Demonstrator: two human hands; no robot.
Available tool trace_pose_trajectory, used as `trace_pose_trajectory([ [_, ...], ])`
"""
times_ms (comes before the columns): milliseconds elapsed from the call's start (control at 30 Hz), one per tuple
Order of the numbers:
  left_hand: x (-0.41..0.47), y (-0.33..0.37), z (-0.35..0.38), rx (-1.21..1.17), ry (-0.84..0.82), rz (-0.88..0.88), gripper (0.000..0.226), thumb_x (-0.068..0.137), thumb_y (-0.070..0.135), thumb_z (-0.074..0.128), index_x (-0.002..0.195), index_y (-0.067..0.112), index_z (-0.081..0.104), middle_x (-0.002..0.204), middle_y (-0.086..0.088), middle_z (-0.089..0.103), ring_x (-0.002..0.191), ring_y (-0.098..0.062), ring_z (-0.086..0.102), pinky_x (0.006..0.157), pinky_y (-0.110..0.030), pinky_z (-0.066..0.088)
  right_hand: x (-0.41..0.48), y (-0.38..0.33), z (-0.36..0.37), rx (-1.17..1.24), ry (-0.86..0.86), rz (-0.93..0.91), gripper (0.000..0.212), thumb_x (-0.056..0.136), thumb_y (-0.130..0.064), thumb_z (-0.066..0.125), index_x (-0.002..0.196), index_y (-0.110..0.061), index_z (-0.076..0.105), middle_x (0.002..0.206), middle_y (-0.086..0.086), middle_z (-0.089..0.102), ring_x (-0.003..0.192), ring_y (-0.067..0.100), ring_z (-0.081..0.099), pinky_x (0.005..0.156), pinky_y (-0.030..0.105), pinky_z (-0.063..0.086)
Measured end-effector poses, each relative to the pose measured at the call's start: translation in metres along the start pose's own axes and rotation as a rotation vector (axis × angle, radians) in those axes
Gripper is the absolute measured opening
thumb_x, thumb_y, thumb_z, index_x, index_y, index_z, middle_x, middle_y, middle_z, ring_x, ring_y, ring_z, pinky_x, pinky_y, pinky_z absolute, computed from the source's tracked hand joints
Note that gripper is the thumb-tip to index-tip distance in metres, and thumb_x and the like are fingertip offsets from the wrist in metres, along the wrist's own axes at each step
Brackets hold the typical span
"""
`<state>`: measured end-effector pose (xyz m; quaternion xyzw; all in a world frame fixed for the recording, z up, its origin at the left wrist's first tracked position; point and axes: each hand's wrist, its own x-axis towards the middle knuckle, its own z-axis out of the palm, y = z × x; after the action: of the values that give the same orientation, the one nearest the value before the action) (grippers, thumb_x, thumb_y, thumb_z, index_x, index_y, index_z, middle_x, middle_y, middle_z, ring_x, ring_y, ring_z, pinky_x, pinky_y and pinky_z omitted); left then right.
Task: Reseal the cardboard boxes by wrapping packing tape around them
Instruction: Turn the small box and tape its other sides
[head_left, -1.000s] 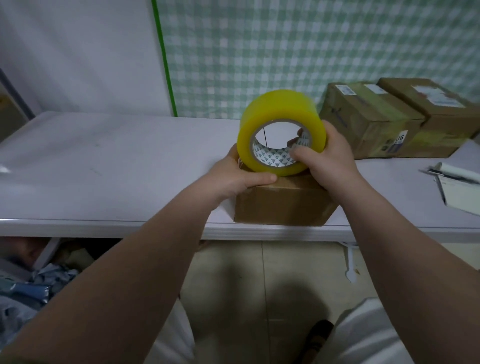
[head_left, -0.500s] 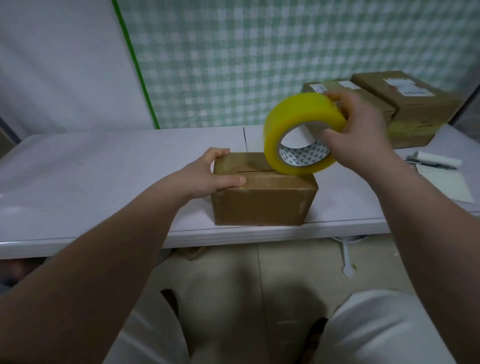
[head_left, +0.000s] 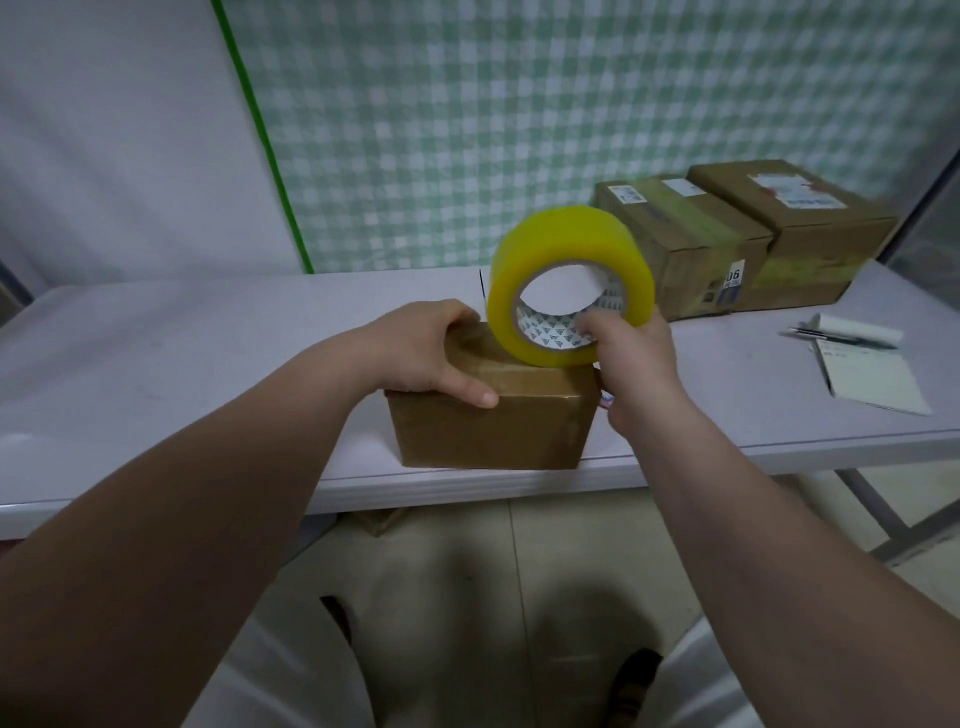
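A small brown cardboard box (head_left: 493, 428) sits at the front edge of the white table (head_left: 182, 353). My left hand (head_left: 421, 356) grips the box's top left corner, thumb along the front edge. A big roll of yellow packing tape (head_left: 569, 244) stands on edge over the box's top right. My right hand (head_left: 631, 358) holds the roll from below, with a finger hooked into its core. Whether a strip of tape runs from the roll to the box cannot be made out.
Two larger taped cardboard boxes (head_left: 685, 244) (head_left: 810, 228) stand at the back right of the table. A notepad (head_left: 872, 382) and a pen (head_left: 841, 338) lie at the right. A green checked curtain hangs behind. My knees show below the table.
My right hand shifted its grip from the roll's top to its underside and lowered the roll toward the box's right end. My left hand stayed on the box's left corner.
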<state>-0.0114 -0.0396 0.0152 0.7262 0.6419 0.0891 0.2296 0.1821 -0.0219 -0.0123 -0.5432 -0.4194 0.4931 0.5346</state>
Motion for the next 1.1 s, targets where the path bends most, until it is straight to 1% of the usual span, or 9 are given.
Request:
trace_pose_trajectory([
  [133,-0.002,-0.009,-0.012,0.025,-0.067,-0.021,0.096,0.052,0.056,0.083,0.135,0.027,0.044,0.133,0.007,0.052,0.118,-0.016,0.049,0.102,-0.037,0.040,-0.009,0.004,0.019,-0.069,0.014,-0.070,0.017,0.071,-0.022,0.061,0.087,-0.026,0.060,0.091,0.003,0.067,0.090,0.027,0.063,0.080,0.047,0.051],
  [200,-0.002,-0.011,-0.013,-0.046,-0.065,-0.014,0.090,0.050,0.052,0.085,0.130,0.029,0.051,0.129,0.009,0.056,0.115,-0.015,0.051,0.102,-0.035,0.039,-0.014,0.006,0.027,-0.103,0.018,-0.110,0.009,0.076,-0.021,0.061,0.082,-0.026,0.056,0.083,0.001,0.063,0.088,0.028,0.061,0.080,0.047,0.050],
  [300,-0.002,-0.010,-0.013,-0.111,-0.063,-0.005,0.085,0.048,0.049,0.085,0.125,0.030,0.056,0.124,0.010,0.059,0.112,-0.015,0.053,0.101,-0.033,0.040,-0.015,0.004,0.030,-0.165,0.026,-0.150,0.009,0.079,-0.018,0.061,0.087,-0.020,0.057,0.077,-0.002,0.059,0.086,0.027,0.060,0.082,0.047,0.051],
  [400,0.000,-0.009,-0.015,-0.016,-0.091,-0.013,0.098,0.045,0.060,0.082,0.132,0.031,0.048,0.129,0.010,0.054,0.114,-0.016,0.051,0.101,-0.036,0.040,-0.009,-0.005,0.022,-0.209,0.052,-0.221,0.013,0.076,-0.012,0.060,0.089,-0.012,0.058,0.075,0.001,0.057,0.075,0.024,0.057,0.071,0.041,0.050],
  [500,0.003,-0.008,-0.018,0.078,-0.100,-0.029,0.099,0.049,0.061,0.082,0.134,0.028,0.044,0.131,0.007,0.051,0.115,-0.018,0.049,0.101,-0.038,0.041,-0.004,-0.018,0.009,-0.303,0.032,-0.315,0.013,0.079,-0.006,0.057,0.089,-0.013,0.055,0.072,-0.001,0.051,0.065,0.019,0.047,0.056,0.028,0.035],
  [633,0.003,-0.006,-0.020,0.112,-0.117,-0.052,0.087,0.055,0.055,0.082,0.130,0.029,0.046,0.120,0.008,0.053,0.107,-0.016,0.051,0.094,-0.035,0.043,0.003,-0.034,-0.021,-0.424,0.073,-0.383,0.026,0.080,-0.002,0.053,0.103,-0.015,0.057,0.085,0.007,0.058,0.080,0.024,0.054,0.065,0.031,0.041],
  [833,0.006,0.000,-0.023,0.169,-0.135,-0.054,0.086,0.055,0.055,0.082,0.129,0.029,0.046,0.119,0.009,0.051,0.108,-0.016,0.050,0.090,-0.032,0.041,0.007,-0.042,-0.051,-0.590,0.007,-0.465,0.037,0.080,0.005,0.051,0.109,-0.016,0.059,0.094,0.012,0.061,0.083,0.028,0.056,0.065,0.034,0.045],
  [967,0.006,0.002,-0.024,0.184,-0.148,-0.055,0.086,0.058,0.053,0.082,0.130,0.027,0.045,0.121,0.008,0.051,0.108,-0.016,0.050,0.092,-0.032,0.041,0.010,-0.037,-0.064,-0.699,-0.001,-0.479,0.037,0.083,0.003,0.056,0.112,-0.019,0.058,0.094,0.005,0.055,0.081,0.024,0.050,0.063,0.030,0.037],
  [1100,0.006,0.001,-0.023,0.189,-0.156,-0.060,0.087,0.058,0.053,0.082,0.131,0.028,0.043,0.121,0.008,0.050,0.109,-0.016,0.050,0.094,-0.033,0.041,0.007,-0.023,-0.068,-0.739,-0.013,-0.473,0.042,0.077,0.009,0.048,0.109,-0.016,0.057,0.088,0.006,0.051,0.079,0.025,0.046,0.060,0.028,0.029],
])
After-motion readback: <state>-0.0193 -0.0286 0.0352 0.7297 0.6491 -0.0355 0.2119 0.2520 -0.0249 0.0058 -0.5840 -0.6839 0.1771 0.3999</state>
